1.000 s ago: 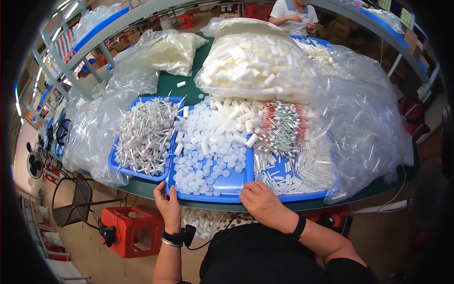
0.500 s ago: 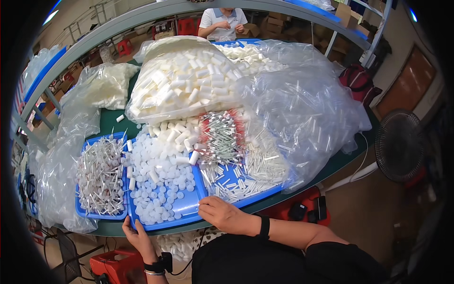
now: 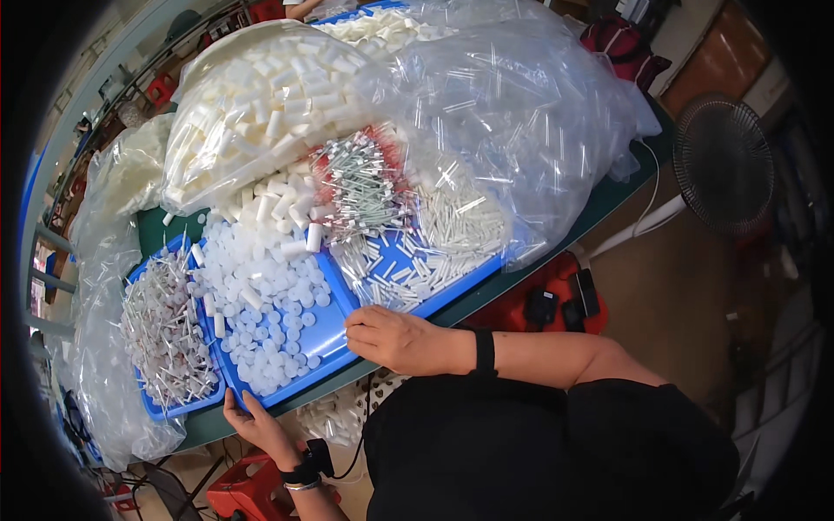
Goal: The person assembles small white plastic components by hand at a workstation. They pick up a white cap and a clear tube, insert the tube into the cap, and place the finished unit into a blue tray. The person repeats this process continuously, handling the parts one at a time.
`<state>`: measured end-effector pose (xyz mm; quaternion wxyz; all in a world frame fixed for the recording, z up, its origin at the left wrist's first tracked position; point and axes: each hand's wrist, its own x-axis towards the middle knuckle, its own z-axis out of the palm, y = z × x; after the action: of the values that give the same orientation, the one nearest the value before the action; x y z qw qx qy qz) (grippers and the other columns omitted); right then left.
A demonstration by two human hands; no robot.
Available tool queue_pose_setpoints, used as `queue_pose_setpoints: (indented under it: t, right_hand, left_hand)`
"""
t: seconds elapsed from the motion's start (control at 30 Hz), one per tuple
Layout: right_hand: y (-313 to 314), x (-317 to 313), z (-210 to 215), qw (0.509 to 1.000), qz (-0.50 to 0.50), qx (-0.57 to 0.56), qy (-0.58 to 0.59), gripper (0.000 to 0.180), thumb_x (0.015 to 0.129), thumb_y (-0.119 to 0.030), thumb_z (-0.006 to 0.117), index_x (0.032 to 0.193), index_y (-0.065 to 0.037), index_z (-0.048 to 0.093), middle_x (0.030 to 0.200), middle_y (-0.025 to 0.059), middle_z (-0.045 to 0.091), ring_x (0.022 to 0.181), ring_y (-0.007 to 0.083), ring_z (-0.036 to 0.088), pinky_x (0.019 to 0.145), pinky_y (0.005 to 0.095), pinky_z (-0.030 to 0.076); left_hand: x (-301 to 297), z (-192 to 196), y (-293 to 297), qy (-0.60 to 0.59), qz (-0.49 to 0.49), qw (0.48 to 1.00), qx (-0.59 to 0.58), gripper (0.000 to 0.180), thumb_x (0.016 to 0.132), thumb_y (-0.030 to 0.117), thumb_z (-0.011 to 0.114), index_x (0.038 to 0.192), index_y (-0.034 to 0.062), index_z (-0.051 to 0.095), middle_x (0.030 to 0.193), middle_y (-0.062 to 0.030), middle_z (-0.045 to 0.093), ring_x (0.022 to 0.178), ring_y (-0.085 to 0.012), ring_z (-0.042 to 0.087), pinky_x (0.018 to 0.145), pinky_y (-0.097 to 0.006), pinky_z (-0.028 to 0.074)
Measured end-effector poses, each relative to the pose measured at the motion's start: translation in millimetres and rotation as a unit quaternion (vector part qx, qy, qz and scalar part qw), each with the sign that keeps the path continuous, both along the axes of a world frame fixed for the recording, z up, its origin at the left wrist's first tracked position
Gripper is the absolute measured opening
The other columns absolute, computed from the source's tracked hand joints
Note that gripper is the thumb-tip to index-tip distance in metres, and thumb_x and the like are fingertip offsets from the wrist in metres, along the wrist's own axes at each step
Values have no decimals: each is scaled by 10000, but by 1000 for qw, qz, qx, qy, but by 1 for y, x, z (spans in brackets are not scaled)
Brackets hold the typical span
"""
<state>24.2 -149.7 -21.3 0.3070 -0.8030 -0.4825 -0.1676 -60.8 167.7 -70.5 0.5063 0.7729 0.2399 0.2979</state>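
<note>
The middle blue tray (image 3: 328, 340) holds translucent white round caps (image 3: 276, 334) and several white cylinders. At its front-left corner, my left hand (image 3: 259, 427) grips the rim, thumb and index finger on the edge and the other fingers partly hidden. My right hand (image 3: 391, 339) is closed on the front-right corner of the same tray, its fingertips out of sight. Left of it stands a smaller blue tray (image 3: 185, 408) heaped with thin white stemmed pieces (image 3: 169, 330). In the right-hand blue tray (image 3: 452, 298) lie short white tubes (image 3: 473, 230) and a pile of red-and-green thin sticks (image 3: 369, 187).
A big clear bag of white cylinders (image 3: 269, 104) rises behind the trays. Another clear bag (image 3: 521, 113) with thin tubes bulges at the right; crumpled plastic (image 3: 104, 330) hangs at the left. A fan (image 3: 723, 165) and red stools (image 3: 252, 486) stand beside the green table (image 3: 630, 195).
The view has tilted and shifted, so the trays and bags appear turned and higher. Both hands stay at the middle tray's front corners. The person opposite is now mostly out of sight.
</note>
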Motion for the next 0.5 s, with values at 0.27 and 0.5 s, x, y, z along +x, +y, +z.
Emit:
queue_pose_setpoints:
  t: [0.27,0.5]
  right_hand:
    - [0,1,-2,1000,-3,6,-3,227,750,-34,600,964,40,603,1093,142,588,1154,301,557,1011,392,465]
    - [-1,0,-1,1000,-6,2,2,216,748,-24,603,956,33,611,1084,134,590,1142,295,559,1006,385,467]
  left_hand:
    - [2,3,-1,-6,-3,1000,3,362,1027,123,560,1330,-63,490,1259,-117,553,1111,-158,526,998,-293,413]
    - [0,7,-2,4,-9,1000,-6,362,1033,129,554,1336,-58,487,1260,-114,552,1111,-156,527,998,-289,411]
